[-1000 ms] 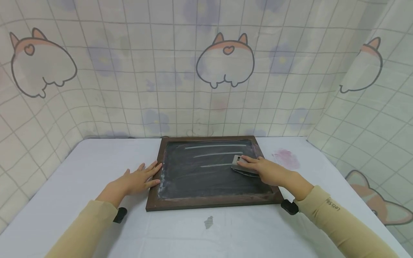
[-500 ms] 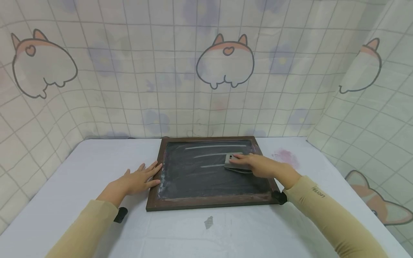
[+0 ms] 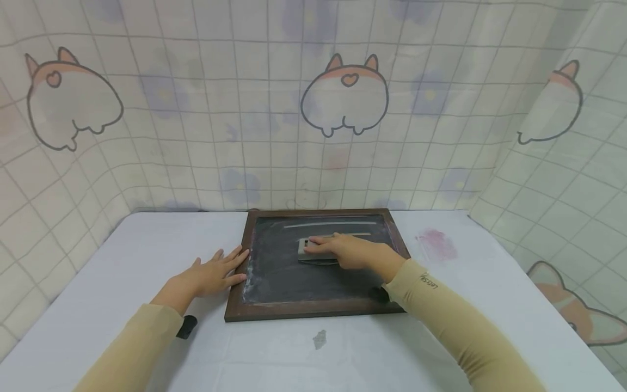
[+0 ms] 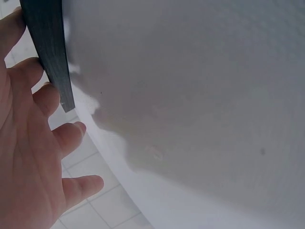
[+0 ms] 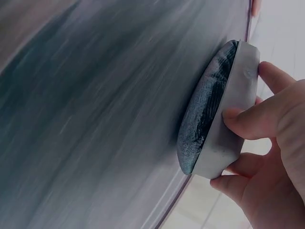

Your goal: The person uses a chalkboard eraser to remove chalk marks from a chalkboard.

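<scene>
A blackboard [image 3: 289, 283] in a brown wooden frame lies on the white table. Two chalk lines show on its upper part, the lower one partly covered by the right hand. My right hand [image 3: 355, 252] grips a blackboard eraser [image 3: 305, 251] left of the board's middle. In the right wrist view, thumb and fingers hold the eraser's grey casing [image 5: 228, 119], and its dark felt pad [image 5: 202, 114] faces the board. My left hand [image 3: 208, 276] rests with spread, straight fingers on the frame's left side. The left wrist view has those fingertips along the frame's dark edge [image 4: 50, 52].
Behind the table [image 3: 161, 239] hangs a white gridded curtain [image 3: 220, 109] with cartoon dogs. A pink smudge [image 3: 436, 244] marks the tabletop right of the board, and a grey patch [image 3: 319, 340] lies in front of it.
My right hand has swept the eraser leftward across the board. The lowest of three chalk lines no longer shows. My left hand stays in place on the frame.
</scene>
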